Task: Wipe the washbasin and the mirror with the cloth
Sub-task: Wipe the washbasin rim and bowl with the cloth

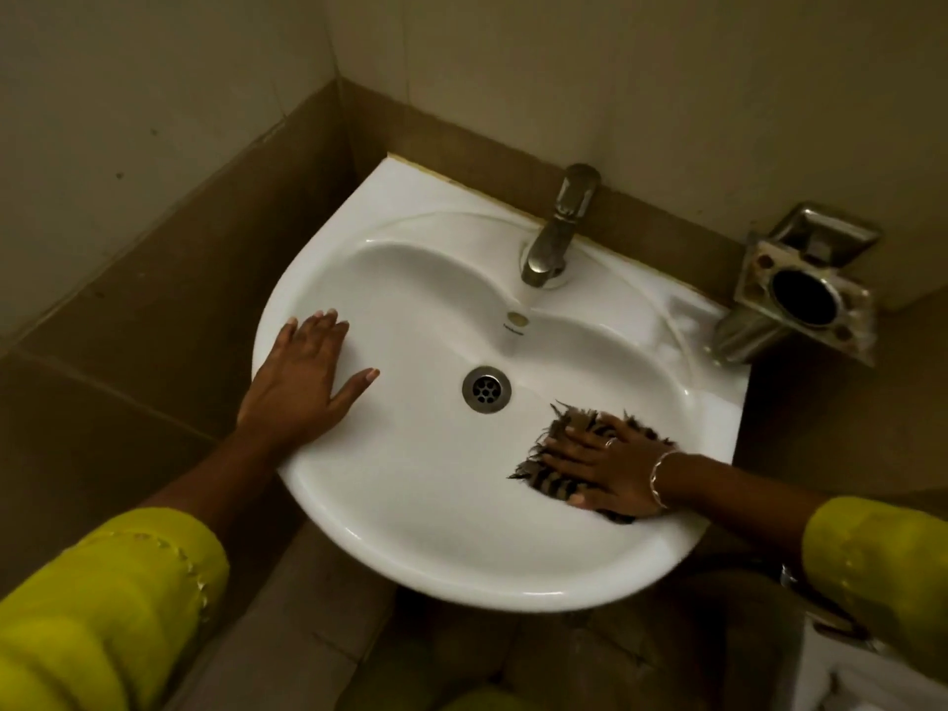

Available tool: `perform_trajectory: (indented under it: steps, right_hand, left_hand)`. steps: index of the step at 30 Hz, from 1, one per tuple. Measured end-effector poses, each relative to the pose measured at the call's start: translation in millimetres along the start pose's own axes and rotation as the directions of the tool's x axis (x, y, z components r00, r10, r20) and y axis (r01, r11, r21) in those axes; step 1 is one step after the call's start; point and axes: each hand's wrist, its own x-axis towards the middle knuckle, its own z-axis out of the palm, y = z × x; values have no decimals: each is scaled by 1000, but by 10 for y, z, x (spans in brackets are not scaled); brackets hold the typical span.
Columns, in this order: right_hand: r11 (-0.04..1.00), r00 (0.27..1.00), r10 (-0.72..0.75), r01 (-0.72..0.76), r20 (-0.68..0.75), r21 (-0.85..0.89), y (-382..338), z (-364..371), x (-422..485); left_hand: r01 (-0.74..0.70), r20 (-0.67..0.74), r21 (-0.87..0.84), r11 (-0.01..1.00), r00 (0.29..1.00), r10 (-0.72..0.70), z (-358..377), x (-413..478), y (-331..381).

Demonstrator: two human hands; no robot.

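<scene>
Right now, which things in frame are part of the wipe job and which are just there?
In use:
white ceramic washbasin
striped brown fringed cloth
right hand, flat on the cloth
left hand, resting on the basin rim

Just there:
metal tap
round steel drain
wall-mounted metal holder

The mirror is not in view.

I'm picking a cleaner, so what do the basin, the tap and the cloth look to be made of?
Washbasin: probably glazed white ceramic, glossy with highlights. Tap: metal, dull brushed grey sheen. Cloth: soft striped fabric with frayed edges; the fibre cannot be told.
</scene>
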Motion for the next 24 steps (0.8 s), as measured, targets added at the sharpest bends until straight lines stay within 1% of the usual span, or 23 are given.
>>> perform_trajectory:
  steps: [2,4,6,9,12,17,19,20,22,23,24]
  right_hand:
    - [990,997,50,-58,-61,-131,201,-33,3]
    - [954,989,61,-97,-133,-282,384,-130,72]
    - [913,983,31,-102,-182,-395,507,-276,177]
    - [864,966,-39,-97,-257,-495,570,-489,400]
    - [769,931,-131,-122,-341,-627,514,-711,636]
    - [648,859,-181,-261,-478,-715,298,-882,881]
    - [637,850,-164,-296,-501,-711,285,-855,910]
    - [631,861,-140,-303,-489,-714,315,-822,883]
    - [608,893,-134,-268,-430,-747,400,-718,770]
    - [628,910,-116,-244,-398,-739,432,-658,707]
    - [688,930,-63,-223,-362,-691,440,-598,643]
  left_hand:
    - [1,1,3,1000,1000,-1,8,-3,-3]
    - [4,14,6,1000,1000,-4,14,-4,-1]
    - [6,20,4,1000,1000,-6,15,3,0]
    - [0,26,10,1000,1000,0,10,-1,-7]
    - [8,35,14,1000,999,-9,18,0,-19]
    - [7,29,29,1000,1000,-8,24,26,4]
    - [13,29,37,999,999,-14,22,15,-15]
    - [13,25,34,999,1000,-13,24,24,-10]
    - [12,31,34,999,999,-13,15,22,-12]
    - [9,34,33,999,999,-10,17,20,-10]
    - [10,31,32,999,999,-11,22,19,-12]
